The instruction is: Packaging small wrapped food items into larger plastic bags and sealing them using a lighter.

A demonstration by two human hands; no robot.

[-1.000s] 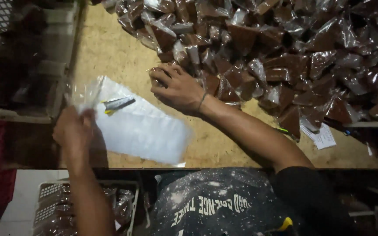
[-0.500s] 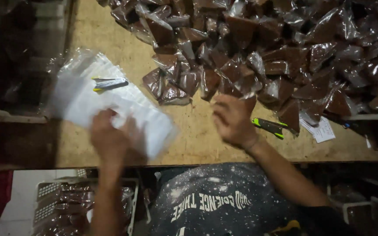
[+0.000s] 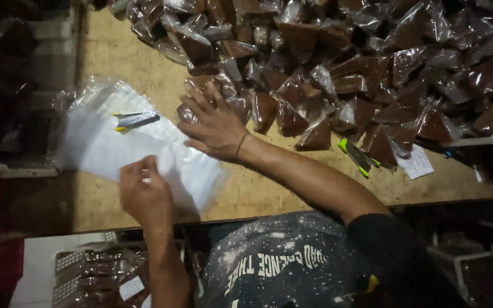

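left hand sits in the lower left of the frame, fingers curled onto the near edge of a stack of clear plastic bags — it looks to be pinching the top bag, though the grip itself is partly hidden by the knuckles, so i cannot tell for certain. the stack lies flat on the wooden table, left of centre, running at a slant from upper left toward the middle. a small grey cutter with a yellow tip lies on top of the stack, near its upper end.

right hand is at the centre of the frame, palm down, fingers spread wide. it rests on the right end of the stack and its fingertips touch a filled packet of brown stuff at the edge of the heap. it grips nothing that i can see.

heap of filled brown packets covers the upper right of the table — tightly piled, overlapping. a green-and-black cutter lies on bare wood just below the heap, right of centre, with a white paper slip beside it. a white crate with more packets shows at lower left, below the table edge.
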